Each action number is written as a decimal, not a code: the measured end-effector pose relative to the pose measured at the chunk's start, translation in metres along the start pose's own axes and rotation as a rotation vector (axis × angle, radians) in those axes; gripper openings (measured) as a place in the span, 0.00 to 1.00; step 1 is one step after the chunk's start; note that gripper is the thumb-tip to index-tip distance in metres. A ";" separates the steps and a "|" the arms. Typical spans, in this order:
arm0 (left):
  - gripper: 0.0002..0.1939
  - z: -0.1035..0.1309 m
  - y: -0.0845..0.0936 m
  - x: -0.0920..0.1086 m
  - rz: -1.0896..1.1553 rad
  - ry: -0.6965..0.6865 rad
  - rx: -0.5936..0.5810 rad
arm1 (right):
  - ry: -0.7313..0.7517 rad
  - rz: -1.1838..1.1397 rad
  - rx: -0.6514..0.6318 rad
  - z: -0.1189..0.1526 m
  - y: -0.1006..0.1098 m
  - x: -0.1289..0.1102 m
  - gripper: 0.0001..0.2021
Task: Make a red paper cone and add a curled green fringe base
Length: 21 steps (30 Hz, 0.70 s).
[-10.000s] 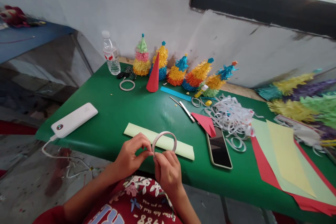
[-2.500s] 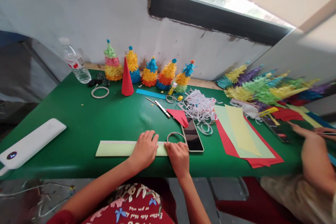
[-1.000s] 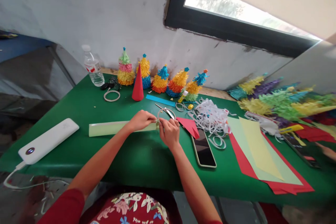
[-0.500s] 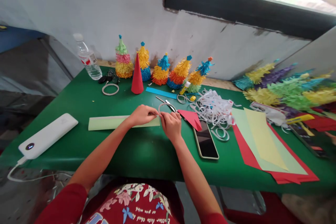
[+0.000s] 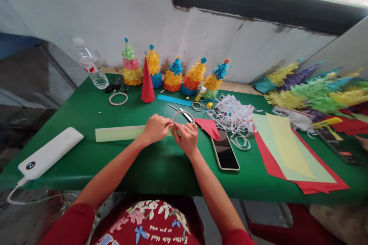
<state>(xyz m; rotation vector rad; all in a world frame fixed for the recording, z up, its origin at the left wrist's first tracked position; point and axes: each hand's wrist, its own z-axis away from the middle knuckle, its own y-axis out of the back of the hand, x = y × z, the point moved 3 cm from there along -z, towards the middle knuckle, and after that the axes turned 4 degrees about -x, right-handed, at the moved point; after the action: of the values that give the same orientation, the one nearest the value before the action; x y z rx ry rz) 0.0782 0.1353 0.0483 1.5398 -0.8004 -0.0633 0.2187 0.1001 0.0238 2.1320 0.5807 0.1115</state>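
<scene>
My right hand (image 5: 186, 136) grips a narrow roll of tape (image 5: 183, 112), a thin pale ring standing up above its fingers. My left hand (image 5: 157, 128) pinches at the roll's left edge, fingertips touching those of my right; the exact bit of tape between them is too small to see. Beneath my left hand lies a long light-green paper strip (image 5: 117, 134), its right part covered by the hand. Just beyond the roll is a cutter knife (image 5: 186, 115), partly hidden. A folded red paper piece (image 5: 207, 127) rests to the right, overlapping a phone (image 5: 225, 153).
A red paper cone (image 5: 147, 84) and several fringed paper trees (image 5: 173, 76) stand along the wall. White curled strips (image 5: 232, 113) form a heap. Coloured sheets (image 5: 290, 145) lie right, a power bank (image 5: 51, 152) left, a bottle (image 5: 91, 65) behind. Another person's hand shows at the right edge.
The camera view has shifted slightly. My left hand has moved a little to the right over the green strip; both hands stay together at the tape roll.
</scene>
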 end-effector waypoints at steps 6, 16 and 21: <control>0.13 0.000 0.002 0.001 0.125 0.002 0.037 | -0.018 -0.067 0.014 0.002 0.003 0.003 0.14; 0.16 -0.006 0.000 -0.010 0.526 -0.097 -0.091 | -0.412 -0.541 0.247 0.007 0.012 0.020 0.18; 0.13 0.001 -0.004 0.000 0.424 -0.125 -0.084 | -0.643 -0.378 0.420 0.010 0.027 0.055 0.20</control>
<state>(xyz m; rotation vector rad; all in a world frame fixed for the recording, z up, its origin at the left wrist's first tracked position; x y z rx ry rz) 0.0792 0.1347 0.0446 1.2700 -1.1938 0.1187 0.2801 0.1038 0.0317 2.2306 0.6354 -0.9430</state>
